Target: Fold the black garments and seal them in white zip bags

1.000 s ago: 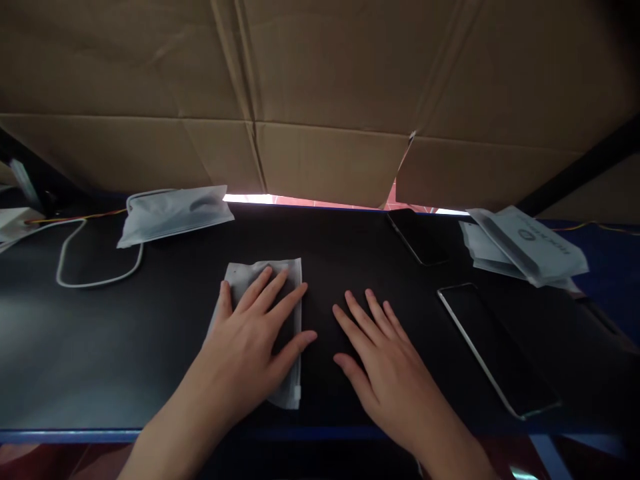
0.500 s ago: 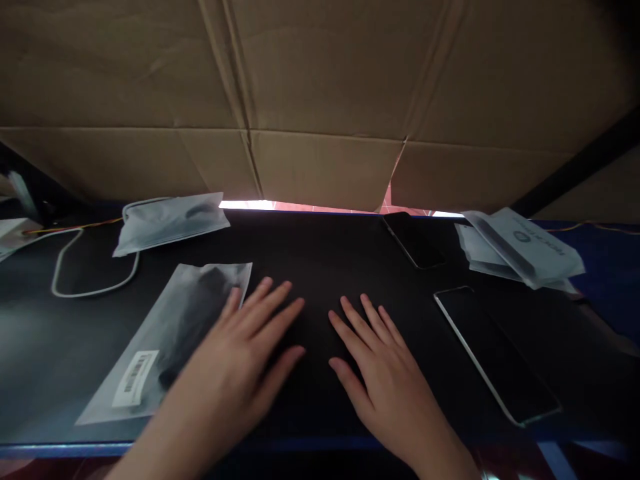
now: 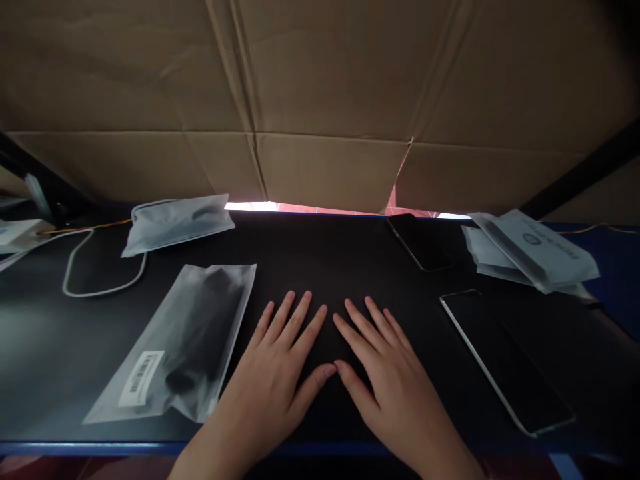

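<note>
Barcode sticker [image 3: 141, 379]: stood on the frosted bag [image 3: 213, 307], near left; its small print was illegible.
Round emblem [image 3: 531, 239]: sat beside dark lettering [image 3: 564, 251] on the pale pouch [image 3: 553, 270], far right; the word was unreadable.

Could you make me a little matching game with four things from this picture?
Things:
1. Left hand
2. Barcode label
3. White cable
4. Cardboard

Place or state:
A. Brown, upright behind the black tabletop
B. Palm down, fingers spread
C. Lying in a loop
D. On the frosted bag nearest the hands

Pairs: 1-B, 2-D, 3-C, 4-A
</note>
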The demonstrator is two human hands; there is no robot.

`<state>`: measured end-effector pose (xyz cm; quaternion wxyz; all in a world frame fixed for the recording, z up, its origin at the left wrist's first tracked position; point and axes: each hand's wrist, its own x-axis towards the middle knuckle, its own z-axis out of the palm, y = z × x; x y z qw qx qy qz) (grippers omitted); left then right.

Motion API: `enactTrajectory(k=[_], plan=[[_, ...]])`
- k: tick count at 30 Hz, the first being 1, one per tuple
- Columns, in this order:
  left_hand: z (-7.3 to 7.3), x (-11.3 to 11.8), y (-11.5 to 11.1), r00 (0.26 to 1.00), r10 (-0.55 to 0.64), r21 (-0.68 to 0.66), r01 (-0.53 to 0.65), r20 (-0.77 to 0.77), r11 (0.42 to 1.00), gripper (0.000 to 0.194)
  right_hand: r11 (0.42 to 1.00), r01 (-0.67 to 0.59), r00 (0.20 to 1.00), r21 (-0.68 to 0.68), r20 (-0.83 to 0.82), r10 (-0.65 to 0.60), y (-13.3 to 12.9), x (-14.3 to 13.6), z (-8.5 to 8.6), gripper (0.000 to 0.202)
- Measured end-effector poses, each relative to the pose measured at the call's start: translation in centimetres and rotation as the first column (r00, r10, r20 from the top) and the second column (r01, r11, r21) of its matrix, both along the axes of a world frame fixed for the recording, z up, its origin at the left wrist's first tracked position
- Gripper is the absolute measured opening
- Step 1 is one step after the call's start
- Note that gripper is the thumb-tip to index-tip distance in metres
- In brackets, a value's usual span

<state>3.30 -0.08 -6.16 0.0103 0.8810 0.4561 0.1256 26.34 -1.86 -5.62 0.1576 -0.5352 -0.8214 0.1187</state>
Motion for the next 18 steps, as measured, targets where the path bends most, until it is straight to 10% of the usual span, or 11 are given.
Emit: enactTrajectory(k=[5,9,14,18], plan=[[2.0,-2.0,-0.7,0.998,-0.041,-0.008,0.041,0.057,0.999,0.062,1.0,-0.007,1.0,-0.014,0.015,0.008,-0.1,0.0,0.3,0.056],[3.6,-7.8,-1.1,0.97,0.201,0.03,-0.206,0.135,0.978,0.057,1.0,-0.003,1.0,-0.024,0.002,0.003,-0.2,0.0,0.4,0.057],[2.5,-13.7,-2.0,0.99,0.138,-0.123,-0.141,-0.033,0.982,0.088,1.0,-0.01,1.0,-0.007,0.023,0.01,-0.3,0.1,-0.2,0.058],[1.8,-13.4,-2.7,0.991,0.051,0.008,-0.051,-0.127,0.999,0.107,0.998,-0.056,0.997,0.018,0.052,0.055,-0.2,0.3,-0.4,0.063]])
